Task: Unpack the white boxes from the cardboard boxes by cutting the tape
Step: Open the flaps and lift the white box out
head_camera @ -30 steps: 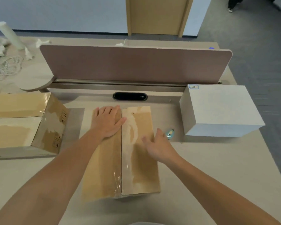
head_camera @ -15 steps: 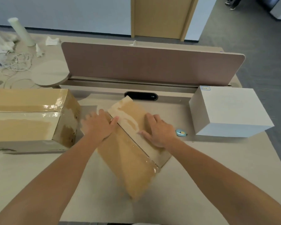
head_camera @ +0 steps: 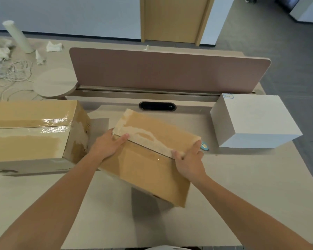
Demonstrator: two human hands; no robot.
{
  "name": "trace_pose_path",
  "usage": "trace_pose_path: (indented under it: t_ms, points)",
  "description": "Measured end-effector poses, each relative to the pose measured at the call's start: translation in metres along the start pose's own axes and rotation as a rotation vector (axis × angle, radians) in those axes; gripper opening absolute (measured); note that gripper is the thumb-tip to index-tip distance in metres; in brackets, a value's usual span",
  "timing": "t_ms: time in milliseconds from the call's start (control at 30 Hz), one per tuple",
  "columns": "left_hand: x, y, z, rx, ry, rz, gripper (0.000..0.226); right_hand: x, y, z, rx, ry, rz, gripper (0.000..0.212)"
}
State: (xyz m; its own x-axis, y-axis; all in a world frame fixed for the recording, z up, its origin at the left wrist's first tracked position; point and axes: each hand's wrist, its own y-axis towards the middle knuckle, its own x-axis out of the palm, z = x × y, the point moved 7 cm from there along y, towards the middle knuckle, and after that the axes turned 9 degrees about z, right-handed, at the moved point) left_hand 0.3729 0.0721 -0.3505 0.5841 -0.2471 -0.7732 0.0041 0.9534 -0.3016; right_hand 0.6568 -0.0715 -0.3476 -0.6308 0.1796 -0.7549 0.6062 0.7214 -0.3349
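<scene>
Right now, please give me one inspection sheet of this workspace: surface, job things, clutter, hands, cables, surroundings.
Surface: beige desk, brown divider panel.
Job's things: taped cardboard box held at its two ends; second cardboard box left; white box right; small blue cutter beside the held box.
Clutter: crumpled paper, pale tube.
Hands: left hand and right hand grip the box.
Cables: loose white cord far left.
Surroundings: wooden door, grey floor.
</scene>
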Motion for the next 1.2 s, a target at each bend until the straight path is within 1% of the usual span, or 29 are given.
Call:
trace_pose_path:
  t_ms: [100,200,333,433,533,600,700,767,833,867,933,967,1000,1033,1067,1133,1200]
  points:
    - [0.001,-0.009,-0.006,-0.075,-0.106,0.034,0.078,-0.005,0.019,-0.012,-0.127,-0.057,0.077,0.098]
    - [0.008,-0.026,-0.013,-0.160,-0.147,0.099,0.085,-0.010,0.050,-0.027,-0.251,-0.139,0.018,0.095]
    - [0.020,-0.049,-0.014,-0.249,-0.152,0.188,0.085,-0.015,0.078,-0.044,-0.380,-0.200,-0.046,0.093]
    - [0.021,-0.055,-0.006,-0.259,-0.137,0.195,0.081,-0.017,0.079,-0.042,-0.390,-0.200,-0.059,0.089]
    - [0.017,-0.057,-0.004,-0.246,-0.156,0.154,0.077,-0.019,0.076,-0.038,-0.380,-0.158,-0.076,0.082]
    - [0.010,-0.057,0.000,-0.199,-0.177,0.152,0.067,-0.021,0.073,-0.042,-0.376,-0.122,-0.098,0.076]
    - [-0.012,-0.055,0.020,-0.123,-0.283,0.256,0.039,-0.033,0.071,-0.055,-0.350,0.012,-0.051,0.058]
    - [-0.027,-0.050,0.034,-0.087,-0.384,0.336,0.029,-0.050,0.074,-0.069,-0.302,0.150,0.014,0.058]
    - [-0.038,-0.041,0.042,-0.082,-0.507,0.395,0.041,-0.062,0.089,-0.080,-0.197,0.335,0.044,0.057]
    - [-0.042,-0.036,0.044,-0.088,-0.552,0.413,0.046,-0.064,0.099,-0.082,-0.097,0.473,0.033,0.054]
    - [-0.045,-0.022,0.049,-0.038,-0.560,0.432,0.046,-0.063,0.114,-0.088,0.099,0.778,-0.006,0.053]
    - [-0.045,-0.014,0.053,0.017,-0.514,0.427,0.048,-0.063,0.117,-0.093,0.130,0.853,-0.020,0.060]
    - [-0.043,-0.005,0.058,0.084,-0.439,0.406,0.054,-0.061,0.120,-0.099,0.095,0.830,-0.029,0.067]
    - [-0.040,0.003,0.063,0.160,-0.336,0.383,0.059,-0.060,0.118,-0.105,0.019,0.758,-0.030,0.071]
    - [-0.035,0.013,0.066,0.224,-0.211,0.363,0.062,-0.057,0.117,-0.112,-0.097,0.639,-0.023,0.068]
    - [-0.023,0.032,0.068,0.304,0.042,0.310,0.066,-0.048,0.109,-0.125,-0.377,0.307,-0.006,0.063]
    - [-0.011,0.052,0.064,0.323,0.224,0.256,0.070,-0.028,0.109,-0.133,-0.592,-0.024,-0.053,0.067]
